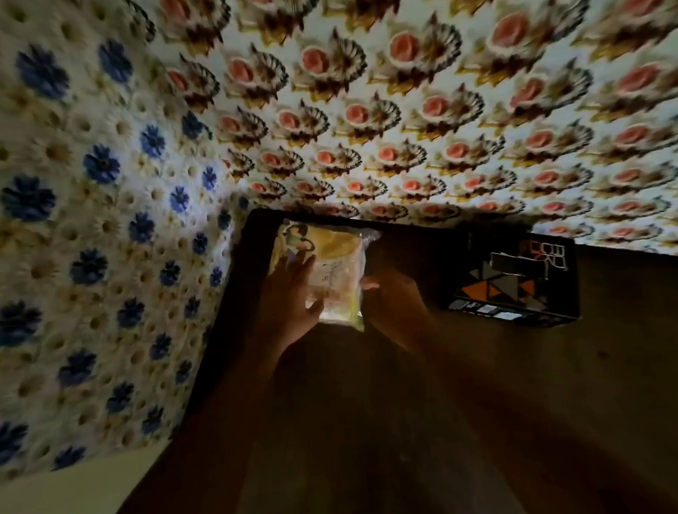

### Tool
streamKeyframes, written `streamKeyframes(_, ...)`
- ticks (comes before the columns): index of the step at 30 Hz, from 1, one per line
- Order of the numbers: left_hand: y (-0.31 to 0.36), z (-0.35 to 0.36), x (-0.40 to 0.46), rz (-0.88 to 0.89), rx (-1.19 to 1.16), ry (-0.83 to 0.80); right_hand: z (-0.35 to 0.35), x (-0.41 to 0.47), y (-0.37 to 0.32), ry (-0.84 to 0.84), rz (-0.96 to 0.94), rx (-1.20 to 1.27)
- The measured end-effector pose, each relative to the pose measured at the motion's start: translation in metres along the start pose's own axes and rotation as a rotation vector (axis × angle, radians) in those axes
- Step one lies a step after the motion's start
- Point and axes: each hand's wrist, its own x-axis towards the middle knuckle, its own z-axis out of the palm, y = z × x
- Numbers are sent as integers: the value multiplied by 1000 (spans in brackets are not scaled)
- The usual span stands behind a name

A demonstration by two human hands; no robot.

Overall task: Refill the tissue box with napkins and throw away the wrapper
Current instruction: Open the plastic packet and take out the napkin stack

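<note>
A pack of napkins in a clear and yellow plastic wrapper is held up over the dark table. My left hand grips its left side with fingers spread over the front. My right hand pinches its right edge. To the right, a black tissue box with orange, grey and white triangles stands on the table, apart from both hands. The wrapper looks closed around the napkins.
A wall with a blue-flower pattern rises at the left and a wall with pink-flower pattern runs behind the table. The table's left edge meets the left wall. The scene is dim and slightly blurred.
</note>
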Motion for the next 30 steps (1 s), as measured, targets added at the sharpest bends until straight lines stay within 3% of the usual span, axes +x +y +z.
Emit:
streamKeyframes(4,-24,19,9,30,78,-115,19,32,-4,-47,-124,-133)
streamKeyframes(11,-27,21,9,43,18,-98,34,76,-9,-110,-279,-402)
streamKeyframes(19,-15,4,16,-36,48,-177,18,91,-15,-135,-216,-596)
streamKeyframes(25,-10,-1,20,-65,78,-232,17,100,-17,-215,-35,-374)
streamKeyframes(30,-6,-2,21,-84,76,-238,16,90,-11,-163,-93,-204)
